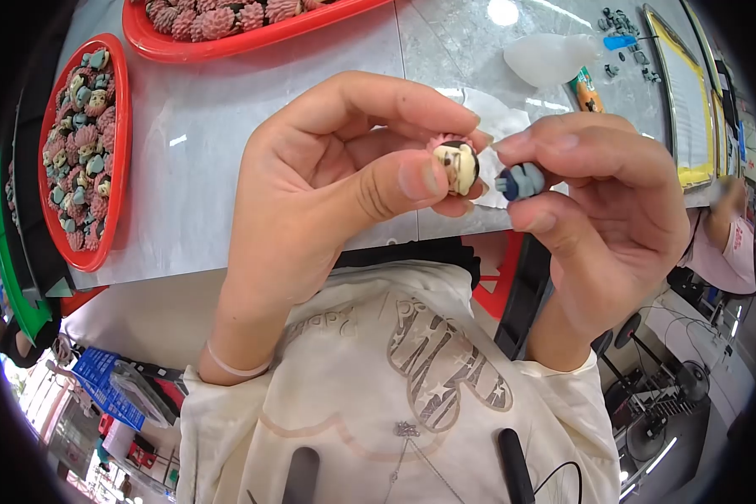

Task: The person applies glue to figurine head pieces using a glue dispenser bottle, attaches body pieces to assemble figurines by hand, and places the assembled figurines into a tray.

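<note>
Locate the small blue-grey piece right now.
In the head view, the blue-grey piece is pinched in the right hand, just right of the pink-topped piece held in the left hand.

Left hand and right hand face each other above the near edge of the table, fingertips just apart, each thumb in a pinch against curled fingers. Bare forearms slant inward from the near side of the table.

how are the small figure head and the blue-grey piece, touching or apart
Apart: the head view plainly shows a gap between the small figure head in the left hand and the blue-grey piece in the right hand.
</note>
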`<state>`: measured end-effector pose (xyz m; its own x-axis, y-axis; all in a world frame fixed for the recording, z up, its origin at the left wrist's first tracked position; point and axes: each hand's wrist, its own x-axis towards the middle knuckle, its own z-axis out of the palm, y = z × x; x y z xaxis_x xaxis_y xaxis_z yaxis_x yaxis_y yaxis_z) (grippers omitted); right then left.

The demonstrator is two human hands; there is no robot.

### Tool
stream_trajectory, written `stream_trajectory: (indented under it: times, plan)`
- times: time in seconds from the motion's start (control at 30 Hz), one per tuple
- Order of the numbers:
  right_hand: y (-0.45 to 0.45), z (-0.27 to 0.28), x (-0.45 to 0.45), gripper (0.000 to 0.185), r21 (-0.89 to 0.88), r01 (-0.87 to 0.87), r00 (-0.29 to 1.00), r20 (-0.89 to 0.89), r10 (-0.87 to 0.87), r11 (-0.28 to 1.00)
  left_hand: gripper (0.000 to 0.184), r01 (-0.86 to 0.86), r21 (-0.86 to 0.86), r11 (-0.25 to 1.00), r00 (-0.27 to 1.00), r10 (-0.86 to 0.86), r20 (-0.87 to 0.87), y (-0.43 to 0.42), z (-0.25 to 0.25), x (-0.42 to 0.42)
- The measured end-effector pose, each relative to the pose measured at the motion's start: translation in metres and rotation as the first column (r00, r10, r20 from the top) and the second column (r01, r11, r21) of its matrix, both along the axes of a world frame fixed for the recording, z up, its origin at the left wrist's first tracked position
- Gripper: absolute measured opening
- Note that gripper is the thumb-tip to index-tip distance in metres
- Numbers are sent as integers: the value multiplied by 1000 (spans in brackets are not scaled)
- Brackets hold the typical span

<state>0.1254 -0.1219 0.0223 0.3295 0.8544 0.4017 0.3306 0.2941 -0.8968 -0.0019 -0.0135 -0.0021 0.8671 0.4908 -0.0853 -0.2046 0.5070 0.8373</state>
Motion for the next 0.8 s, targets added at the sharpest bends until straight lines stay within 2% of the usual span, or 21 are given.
stream_trajectory:
  times: [0.03,0.07,0.13,0.23,0.37,0.43,0.53,0.6,0.67,0.8]
  plan:
    - [1,1,-4,22,-3,30,993,-111,-30,1000,38,1,-2,1000,1000,-1,-3,0,-1,0]
    - [2,-1,-3,22,-5,31,993,-113,-31,1000,38,-7,4,1000,1000,7,-3,0,-2,1]
    - [4,-5,-2,21,43,38,999,10,-39,998,39,-16,8,1000,1000,16,-5,0,-2,1]
    - [3,-6,1,22,45,20,996,90,-24,999,40,-11,-3,1000,1000,11,-22,0,-2,0]
    - [5,-6,-2,19,54,24,995,97,-29,998,40,-1,-54,999,999,-1,-34,1,1,-1]
    - [6,-6,-9,15,97,109,971,202,-127,989,39,5,-79,997,999,-9,-45,1,1,-1]
    - [4,-5,-11,14,74,138,962,227,-151,988,33,-29,-80,996,999,26,-38,0,-1,-1]
    - [6,-4,-10,14,83,122,955,262,-140,989,27,-42,27,999,999,43,-10,0,-4,-1]
    - [6,-5,-11,14,92,110,945,298,-133,990,26,-47,48,998,999,48,-5,0,-4,-1]
    - [2,-8,-16,12,52,185,961,200,-191,981,24,-44,110,993,999,44,4,0,-6,-2]
